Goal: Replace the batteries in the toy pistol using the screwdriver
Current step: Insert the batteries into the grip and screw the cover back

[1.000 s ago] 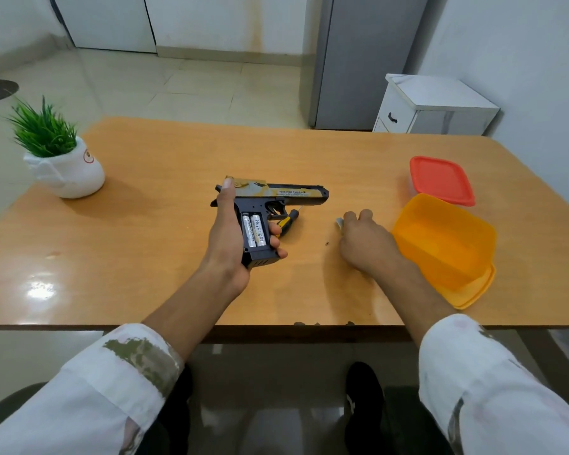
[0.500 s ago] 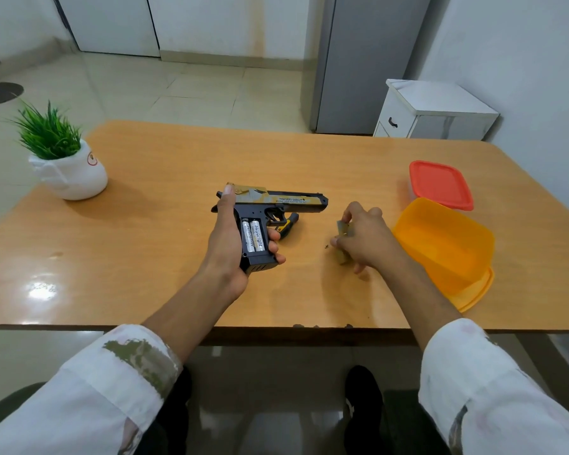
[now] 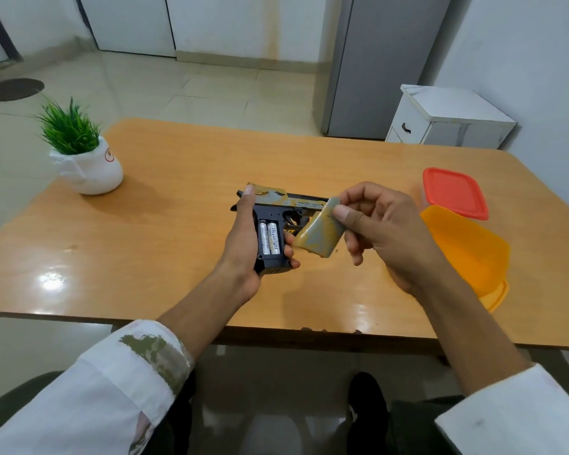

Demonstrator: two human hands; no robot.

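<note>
Left hand grips black-and-gold plastic toy pistol, silver batteries seated; right hand pinches gold grip cover, just lifted off worktop, likely for refitting.

The grip cover hides the muzzle of the toy pistol and most of the screwdriver.
</note>
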